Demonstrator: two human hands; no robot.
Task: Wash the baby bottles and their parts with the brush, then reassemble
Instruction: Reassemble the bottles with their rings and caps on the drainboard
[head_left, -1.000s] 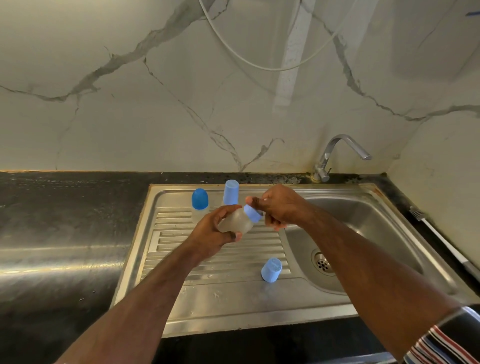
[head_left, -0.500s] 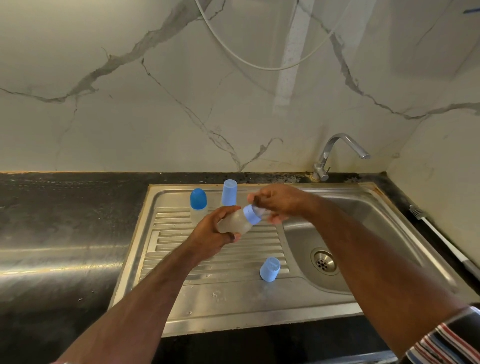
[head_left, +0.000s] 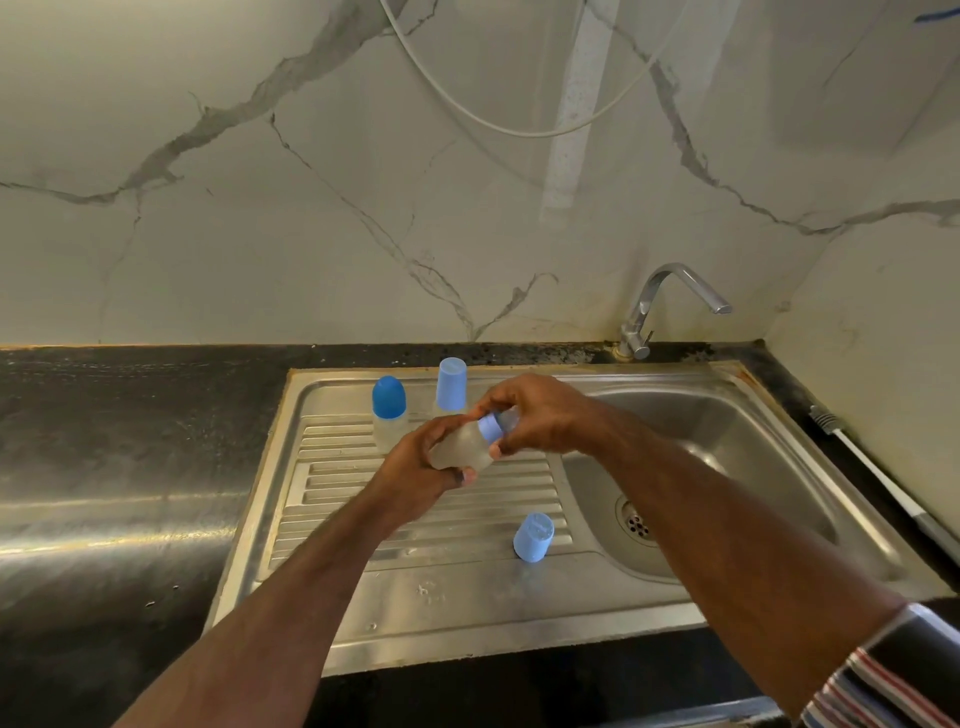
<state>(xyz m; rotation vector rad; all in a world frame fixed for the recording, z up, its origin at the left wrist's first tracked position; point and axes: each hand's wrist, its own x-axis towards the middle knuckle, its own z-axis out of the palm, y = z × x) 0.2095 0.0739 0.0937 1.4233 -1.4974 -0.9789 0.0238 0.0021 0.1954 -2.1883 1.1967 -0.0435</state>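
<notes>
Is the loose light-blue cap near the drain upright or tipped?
Tipped: the light-blue cap leans on the drainboard, its closed end tilted up toward the camera.

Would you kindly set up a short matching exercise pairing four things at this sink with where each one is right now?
Things:
1. clear bottle
2. pale blue cap
3. dark blue capped bottle
4. tap

Places:
A. back of the drainboard, standing upright
B. held between the left hand and right hand
C. behind the basin
D. alone on the drainboard, near the basin

Pairs: 1-B, 2-D, 3-A, 4-C
</notes>
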